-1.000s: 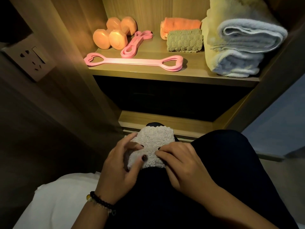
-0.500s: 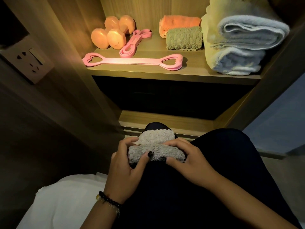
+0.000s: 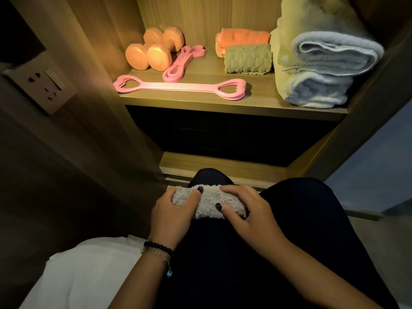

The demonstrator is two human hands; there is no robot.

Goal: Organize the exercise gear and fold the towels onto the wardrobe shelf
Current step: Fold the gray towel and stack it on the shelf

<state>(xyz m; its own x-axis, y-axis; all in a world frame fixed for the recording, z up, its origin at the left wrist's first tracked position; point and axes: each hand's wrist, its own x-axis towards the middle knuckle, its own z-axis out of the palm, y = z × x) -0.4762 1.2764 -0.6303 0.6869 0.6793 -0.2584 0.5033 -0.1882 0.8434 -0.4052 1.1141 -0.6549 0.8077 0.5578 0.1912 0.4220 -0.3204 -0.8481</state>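
— What have the hands got?

— The left hand (image 3: 172, 208) and right hand (image 3: 243, 207) both curl round a small grey fleecy towel (image 3: 209, 202), folded into a thick pad on the person's dark-clad lap, long axis running left to right.

— And the wardrobe shelf (image 3: 200, 102)?

— Two orange dumbbells (image 3: 153, 50), a coiled pink band (image 3: 180, 63) and a pink heart-handled stretch band (image 3: 178, 86) at left — an orange towel (image 3: 243, 39), an olive towel (image 3: 248, 60) and stacked pale towels (image 3: 323, 70) at right.

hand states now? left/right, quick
Left hand: grips the left end of the folded grey towel on the lap.
Right hand: grips the towel's right end.
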